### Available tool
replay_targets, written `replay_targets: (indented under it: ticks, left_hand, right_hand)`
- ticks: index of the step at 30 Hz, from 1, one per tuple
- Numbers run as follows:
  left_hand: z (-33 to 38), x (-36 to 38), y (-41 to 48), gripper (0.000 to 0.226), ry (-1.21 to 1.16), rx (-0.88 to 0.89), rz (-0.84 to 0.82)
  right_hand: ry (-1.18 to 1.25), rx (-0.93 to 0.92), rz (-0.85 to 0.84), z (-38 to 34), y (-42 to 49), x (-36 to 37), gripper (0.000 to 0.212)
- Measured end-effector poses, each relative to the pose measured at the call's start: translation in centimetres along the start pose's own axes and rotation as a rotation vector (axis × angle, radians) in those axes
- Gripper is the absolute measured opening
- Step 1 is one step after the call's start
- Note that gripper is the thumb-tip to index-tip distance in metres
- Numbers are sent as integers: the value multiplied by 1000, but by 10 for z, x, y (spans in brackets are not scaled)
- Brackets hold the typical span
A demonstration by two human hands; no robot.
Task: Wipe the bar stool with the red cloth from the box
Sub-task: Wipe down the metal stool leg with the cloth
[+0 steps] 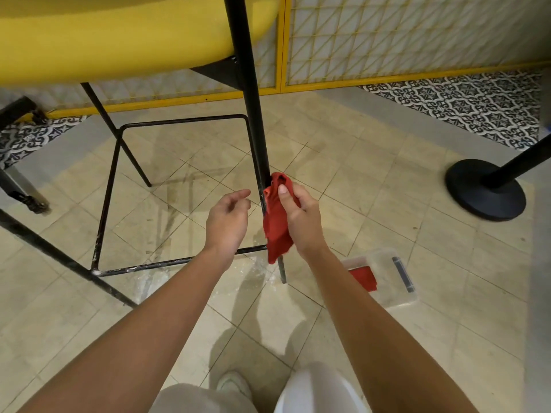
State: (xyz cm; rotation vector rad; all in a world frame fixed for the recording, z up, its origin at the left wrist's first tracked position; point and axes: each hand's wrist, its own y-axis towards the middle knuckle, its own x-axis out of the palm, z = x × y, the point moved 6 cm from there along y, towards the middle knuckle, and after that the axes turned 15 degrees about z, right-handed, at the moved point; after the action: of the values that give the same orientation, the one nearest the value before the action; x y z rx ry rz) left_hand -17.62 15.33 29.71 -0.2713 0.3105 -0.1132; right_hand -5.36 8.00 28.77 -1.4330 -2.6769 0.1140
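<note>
Two bare hands work low on a yellow-seated, black metal-framed bar stool (252,93): the right hand (301,217) grips the crumpled red cloth (277,225) against one leg; the left hand (228,217) hovers loose, holding nothing. Wiping seems underway, not finished.

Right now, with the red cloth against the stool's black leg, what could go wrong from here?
The left hand holds nothing, so the bar stool leg is unbraced; a firm rub may shift the stool.
The red cloth is bunched in the right hand and meets one side of the leg; the far side could be missed.
The clear plastic box lies on the floor nearby and might get kicked.
</note>
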Motion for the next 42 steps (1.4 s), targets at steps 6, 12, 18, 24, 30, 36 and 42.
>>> replay_targets:
  ticks: [6, 12, 18, 24, 30, 36, 42]
  left_hand:
    - [-13, 12, -3, 24, 14, -25, -11]
    - [-16, 21, -3, 23, 13, -36, -12]
    - [-22, 22, 0, 24, 22, -32, -10]
    - [-28, 26, 3, 25, 25, -44, -30]
    - [-33, 30, 6, 23, 25, -56, -30]
    - [-42, 34, 7, 23, 41, -76, -32]
    - [-43, 33, 6, 23, 27, -73, -37]
  right_hand:
    - [-286, 32, 116, 30, -3, -1, 25]
    - [-246, -52, 122, 24, -5, -8, 17]
    - [-195, 72, 187, 55, -10, -9, 12]
    - [-533, 161, 88, 74, -3, -27, 26]
    - [-319, 70, 184, 64, -12, -19, 23]
    - [-543, 87, 111, 73, -4, -26, 26]
    - [-292, 50, 164, 68, -7, -24, 23]
